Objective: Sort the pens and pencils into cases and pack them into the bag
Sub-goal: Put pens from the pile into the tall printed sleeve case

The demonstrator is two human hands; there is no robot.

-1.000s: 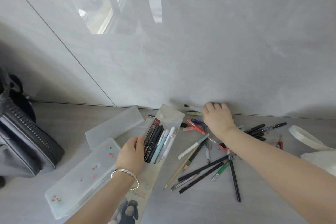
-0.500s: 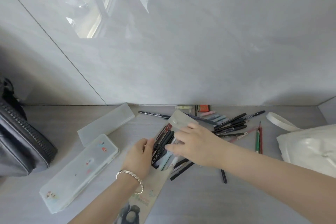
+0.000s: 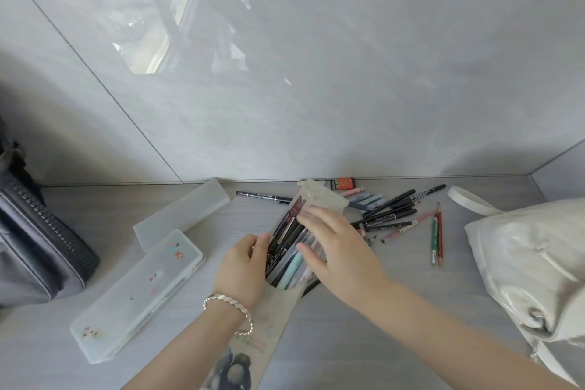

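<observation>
Your right hand point(image 3: 338, 250) lies open on the pens in the pouch point(image 3: 319, 199); loose pens point(image 3: 387, 210) lie just right of it, nearer than your left hand point(image 3: 245, 266), which grips the pouch's edge.

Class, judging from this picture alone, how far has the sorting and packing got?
Done: several pens already sit inside the soft pouch. In hand: the left hand steadies the pouch while the right hand rests over its pens. Left: loose pens and two pencils lie on the table; the stickered case looks empty; nothing is in the white bag.
</observation>
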